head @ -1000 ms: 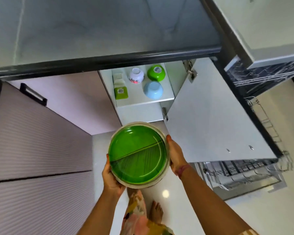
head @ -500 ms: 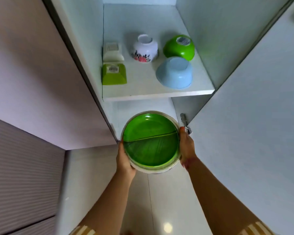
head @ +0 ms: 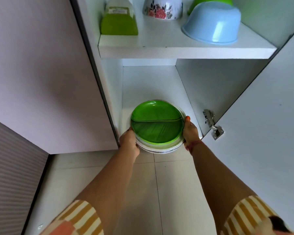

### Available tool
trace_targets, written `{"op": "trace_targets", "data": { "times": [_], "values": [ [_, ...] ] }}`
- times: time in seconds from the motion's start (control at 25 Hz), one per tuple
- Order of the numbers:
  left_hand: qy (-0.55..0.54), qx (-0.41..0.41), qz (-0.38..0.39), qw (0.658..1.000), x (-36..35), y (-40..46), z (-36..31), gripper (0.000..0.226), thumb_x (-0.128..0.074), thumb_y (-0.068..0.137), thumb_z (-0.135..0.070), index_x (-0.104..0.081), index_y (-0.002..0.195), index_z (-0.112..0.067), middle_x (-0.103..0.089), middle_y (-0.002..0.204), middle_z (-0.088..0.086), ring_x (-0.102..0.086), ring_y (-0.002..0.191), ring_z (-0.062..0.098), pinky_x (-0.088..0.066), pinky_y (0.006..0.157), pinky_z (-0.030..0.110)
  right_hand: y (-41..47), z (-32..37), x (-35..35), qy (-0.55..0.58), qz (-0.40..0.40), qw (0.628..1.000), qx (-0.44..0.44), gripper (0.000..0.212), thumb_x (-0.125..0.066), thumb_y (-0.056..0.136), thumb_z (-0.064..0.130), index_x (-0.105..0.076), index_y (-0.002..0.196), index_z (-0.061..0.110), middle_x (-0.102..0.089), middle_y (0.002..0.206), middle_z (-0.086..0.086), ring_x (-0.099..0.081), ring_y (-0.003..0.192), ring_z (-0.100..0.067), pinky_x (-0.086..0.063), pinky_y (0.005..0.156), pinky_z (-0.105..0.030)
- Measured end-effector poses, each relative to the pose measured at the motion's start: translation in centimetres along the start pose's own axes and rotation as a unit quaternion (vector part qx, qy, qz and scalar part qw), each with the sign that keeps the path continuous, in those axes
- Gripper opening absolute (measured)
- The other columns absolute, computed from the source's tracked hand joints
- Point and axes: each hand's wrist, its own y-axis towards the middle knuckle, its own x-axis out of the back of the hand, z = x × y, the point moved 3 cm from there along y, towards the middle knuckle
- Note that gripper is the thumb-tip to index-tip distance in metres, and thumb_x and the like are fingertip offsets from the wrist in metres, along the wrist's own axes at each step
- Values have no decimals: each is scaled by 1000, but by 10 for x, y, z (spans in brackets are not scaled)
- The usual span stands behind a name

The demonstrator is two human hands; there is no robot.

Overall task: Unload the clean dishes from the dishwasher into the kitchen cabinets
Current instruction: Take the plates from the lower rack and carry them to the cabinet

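I hold the plates (head: 157, 127) level, half over the lip of the lower shelf (head: 151, 85), my left hand (head: 129, 141) and right hand (head: 190, 131) clamped on opposite rims, equally near. The open shelf lies straight ahead beyond the plates. My fingers beneath the plates are hidden, and I cannot count the plates under the green one.

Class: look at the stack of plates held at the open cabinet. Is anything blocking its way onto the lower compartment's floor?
Nothing visible does. The stack of plates, held by the left hand and right hand, is at the front of the lower compartment, whose visible floor is bare; the bowls sit on the shelf above.
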Motion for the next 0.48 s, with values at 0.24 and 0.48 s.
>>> {"op": "trace_targets", "data": {
  "times": [0.24,0.48],
  "values": [
    [-1,-18,-36,999,5,10,10,26,-59,92,-15,-66,116,-8,-66,99,7,-58,79,19,-48,63,23,12,-8,-6,-52,-24,998,4,58,-29,101,45,-60,120,0,-62,117,-22,-56,109,-37,-44,100,-44],
    [-35,-45,-99,993,-4,14,4,32,-51,97,-11,-58,127,-7,-60,128,10,-56,112,28,-47,96,36,32,-16,-24,-107,-32,993,36,55,-28,102,42,-63,112,0,-59,118,-27,-52,111,-43,-40,100,-47]
  ]
}}
